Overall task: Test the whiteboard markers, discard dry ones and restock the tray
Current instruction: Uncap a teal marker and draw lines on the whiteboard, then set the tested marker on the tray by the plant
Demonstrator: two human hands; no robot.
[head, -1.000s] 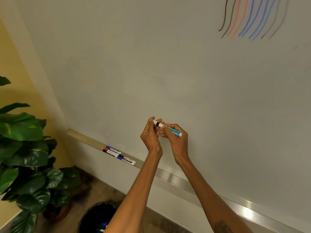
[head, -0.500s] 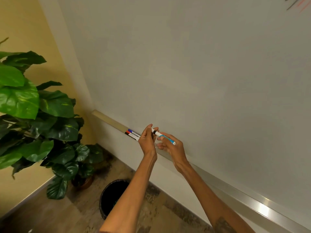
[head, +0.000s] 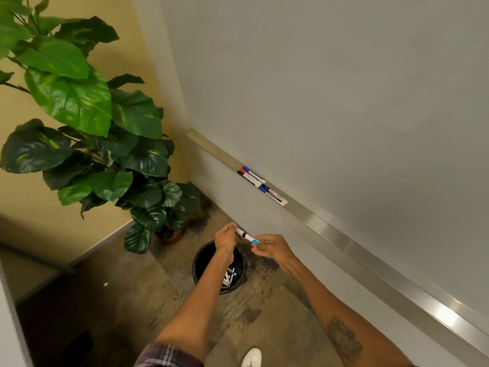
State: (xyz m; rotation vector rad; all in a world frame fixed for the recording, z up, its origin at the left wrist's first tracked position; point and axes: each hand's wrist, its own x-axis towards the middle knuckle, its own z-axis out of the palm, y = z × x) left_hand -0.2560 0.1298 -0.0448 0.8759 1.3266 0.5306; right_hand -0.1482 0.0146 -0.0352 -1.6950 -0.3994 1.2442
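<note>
A white marker with a blue label and black cap (head: pixel 246 236) is held level between both hands above the black bin (head: pixel 201 256). My left hand (head: pixel 225 239) pinches its capped end. My right hand (head: pixel 272 249) holds the blue end with its fingertips. Several discarded markers (head: pixel 230 277) lie inside the bin. Several markers (head: pixel 260 185) with blue, red and black caps lie on the metal tray (head: pixel 344 246) under the whiteboard (head: pixel 330 96).
A large potted plant (head: pixel 87 123) fills the left corner next to the bin. The tray rail runs diagonally down to the right. My white shoe (head: pixel 251 356) shows at the bottom on the mottled floor. A yellow wall stands behind the plant.
My view has tilted down and left, away from the test strokes on the board. Both hands have lowered with the marker from board height to just above the bin.
</note>
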